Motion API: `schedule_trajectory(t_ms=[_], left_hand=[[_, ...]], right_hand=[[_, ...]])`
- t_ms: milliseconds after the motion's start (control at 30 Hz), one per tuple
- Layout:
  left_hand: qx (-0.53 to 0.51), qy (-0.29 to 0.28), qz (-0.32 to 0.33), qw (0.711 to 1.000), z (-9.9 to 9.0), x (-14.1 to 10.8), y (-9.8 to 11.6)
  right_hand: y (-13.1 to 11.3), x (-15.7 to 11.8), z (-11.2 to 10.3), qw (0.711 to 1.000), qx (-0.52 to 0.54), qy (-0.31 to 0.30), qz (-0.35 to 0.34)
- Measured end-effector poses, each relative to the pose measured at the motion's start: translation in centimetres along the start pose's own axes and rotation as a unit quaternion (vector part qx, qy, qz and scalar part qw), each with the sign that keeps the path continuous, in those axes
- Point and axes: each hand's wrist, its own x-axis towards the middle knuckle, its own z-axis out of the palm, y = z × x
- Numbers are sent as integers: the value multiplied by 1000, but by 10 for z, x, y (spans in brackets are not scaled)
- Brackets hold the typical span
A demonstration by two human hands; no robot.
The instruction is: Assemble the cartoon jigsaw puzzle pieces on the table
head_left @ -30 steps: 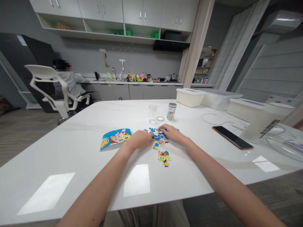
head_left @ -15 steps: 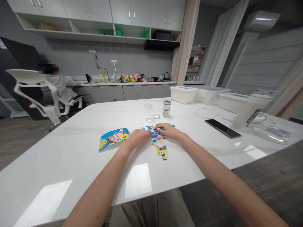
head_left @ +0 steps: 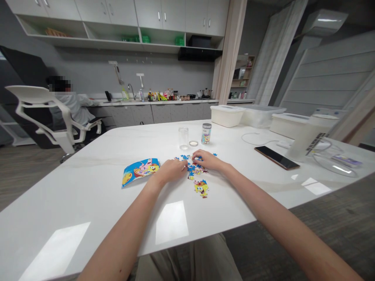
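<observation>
Blue and multicoloured puzzle pieces (head_left: 197, 168) lie in a loose pile on the white table. My left hand (head_left: 174, 170) rests at the pile's left edge, fingers curled; anything between its fingertips is too small to make out. At the pile's upper right, my right hand (head_left: 206, 159) has its fingers bent down onto the pieces, and its fingertips partly hide what they touch. Nearer to me is a joined yellow cartoon section (head_left: 200, 188). The curved picture sheet (head_left: 140, 171) lies left of my left hand.
Behind the pile stand a clear jar (head_left: 183, 138), a ring-shaped lid (head_left: 193, 143) and a printed can (head_left: 206, 134). To the right are a phone (head_left: 277, 157), a white bottle (head_left: 312, 136), cables and storage boxes (head_left: 227, 116). A person (head_left: 73, 107) sits far left.
My right hand has lifted slightly and its fingers have shifted a little over the pile. The left hand has barely moved.
</observation>
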Motion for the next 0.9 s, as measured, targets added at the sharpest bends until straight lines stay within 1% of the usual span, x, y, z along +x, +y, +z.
schedule_trajectory(t_ms=[300,467,633,767,900], left_hand=[[-12,2,8,1000,0,0,0],[13,6,19,1000,0,3,-3],[32,3,35,999,0,5,2],[23,-8,24,999,-3,4,4],[5,-16,15,1000,-3,2,3]], right_hand=[[6,1,2,1000,19,3,-11],[9,0,2,999,34,8,-28],[9,0,0,999,25,15,-13],[5,0,-3,1000,21,10,3],[1,1,-2,1000,11,4,-5]])
